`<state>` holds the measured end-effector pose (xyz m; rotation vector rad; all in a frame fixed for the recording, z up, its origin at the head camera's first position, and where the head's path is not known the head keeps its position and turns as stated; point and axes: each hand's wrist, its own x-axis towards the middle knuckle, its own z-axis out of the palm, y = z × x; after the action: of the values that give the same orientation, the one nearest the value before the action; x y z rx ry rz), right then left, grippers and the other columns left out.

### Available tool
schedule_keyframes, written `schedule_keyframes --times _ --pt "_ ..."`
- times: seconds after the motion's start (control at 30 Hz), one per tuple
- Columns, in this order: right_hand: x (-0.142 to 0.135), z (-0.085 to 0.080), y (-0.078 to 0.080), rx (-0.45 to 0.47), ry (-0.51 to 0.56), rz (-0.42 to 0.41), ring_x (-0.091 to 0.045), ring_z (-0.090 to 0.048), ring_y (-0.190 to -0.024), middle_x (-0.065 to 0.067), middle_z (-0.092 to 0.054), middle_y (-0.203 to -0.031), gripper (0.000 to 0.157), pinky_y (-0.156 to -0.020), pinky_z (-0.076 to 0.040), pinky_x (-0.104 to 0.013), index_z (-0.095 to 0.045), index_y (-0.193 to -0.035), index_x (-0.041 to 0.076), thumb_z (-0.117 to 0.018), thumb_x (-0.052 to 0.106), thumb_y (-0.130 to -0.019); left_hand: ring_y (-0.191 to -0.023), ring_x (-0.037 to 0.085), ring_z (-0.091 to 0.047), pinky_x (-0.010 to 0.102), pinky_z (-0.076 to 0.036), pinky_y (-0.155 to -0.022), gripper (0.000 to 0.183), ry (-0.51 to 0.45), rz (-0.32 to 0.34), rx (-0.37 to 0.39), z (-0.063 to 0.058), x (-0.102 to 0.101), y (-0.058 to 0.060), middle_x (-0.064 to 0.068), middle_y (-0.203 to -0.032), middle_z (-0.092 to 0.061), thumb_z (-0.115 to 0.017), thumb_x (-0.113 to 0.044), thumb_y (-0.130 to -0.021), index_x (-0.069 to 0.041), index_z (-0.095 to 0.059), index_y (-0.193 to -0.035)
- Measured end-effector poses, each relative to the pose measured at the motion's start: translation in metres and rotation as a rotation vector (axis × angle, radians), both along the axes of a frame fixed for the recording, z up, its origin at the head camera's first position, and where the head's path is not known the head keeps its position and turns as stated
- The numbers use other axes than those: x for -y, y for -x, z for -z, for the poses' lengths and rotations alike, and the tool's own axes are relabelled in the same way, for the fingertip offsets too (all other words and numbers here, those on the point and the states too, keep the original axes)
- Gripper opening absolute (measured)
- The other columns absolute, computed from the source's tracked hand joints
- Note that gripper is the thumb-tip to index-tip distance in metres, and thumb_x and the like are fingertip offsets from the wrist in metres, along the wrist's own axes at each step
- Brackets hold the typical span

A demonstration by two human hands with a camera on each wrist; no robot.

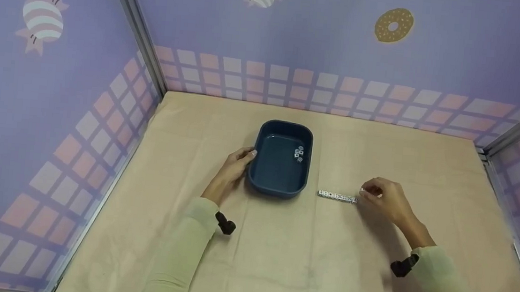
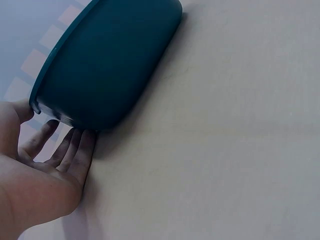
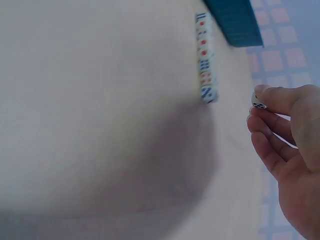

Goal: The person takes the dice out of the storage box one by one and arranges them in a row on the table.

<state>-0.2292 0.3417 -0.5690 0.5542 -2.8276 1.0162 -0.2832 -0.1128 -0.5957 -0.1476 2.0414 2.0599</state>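
Observation:
A dark blue rectangular container stands on the table, with several white dice lying loose inside near its right wall. My left hand holds the container's left side. In the left wrist view the thumb is at the rim and the other fingers touch the outer wall. To the right of the container, several dice form a straight row, their pips red and blue in the right wrist view. Beside the row's right end, my right hand pinches one die between thumb and fingertips, above the table.
A beige cloth covers the table. Purple patterned panels stand at the back and both sides, joined by grey metal posts. Each wrist carries a small black camera.

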Motion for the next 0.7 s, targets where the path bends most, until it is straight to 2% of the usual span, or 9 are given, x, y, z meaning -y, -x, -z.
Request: schedule_keyframes --times 0.2,0.43,0.7 --pt "-0.007 0.018 -0.009 0.080 -0.008 0.025 -0.024 -0.070 -0.089 -0.007 -0.075 -0.099 0.010 -0.078 -0.057 -0.028 -0.078 -0.105 0.002 -0.080 0.005 -0.095 -0.134 0.028 -0.059 0.041 -0.049 -0.111 0.051 -0.061 -0.002 0.027 -0.001 0.000 0.001 0.012 -0.150 -0.058 -0.062 -0.034 -0.109 -0.010 -0.055 -0.153" --pt "-0.005 0.028 -0.011 0.087 -0.014 0.016 -0.019 -0.064 -0.085 -0.003 -0.070 -0.096 0.011 -0.074 -0.053 -0.028 -0.079 -0.104 0.004 -0.082 0.006 -0.094 -0.135 0.028 -0.058 0.042 -0.048 -0.112 0.050 -0.029 0.002 0.022 -0.001 0.000 0.001 0.011 -0.149 -0.058 -0.062 -0.036 -0.109 -0.011 -0.056 -0.152" --pt "-0.003 0.033 -0.013 0.111 -0.013 -0.004 -0.019 -0.062 -0.086 -0.006 -0.068 -0.099 0.017 -0.072 -0.051 -0.025 -0.078 -0.108 0.003 -0.083 0.004 -0.092 -0.132 0.028 -0.061 0.042 -0.050 -0.109 0.053 -0.020 0.002 0.024 -0.001 0.000 0.002 0.012 -0.151 -0.057 -0.063 -0.037 -0.109 -0.011 -0.055 -0.153"
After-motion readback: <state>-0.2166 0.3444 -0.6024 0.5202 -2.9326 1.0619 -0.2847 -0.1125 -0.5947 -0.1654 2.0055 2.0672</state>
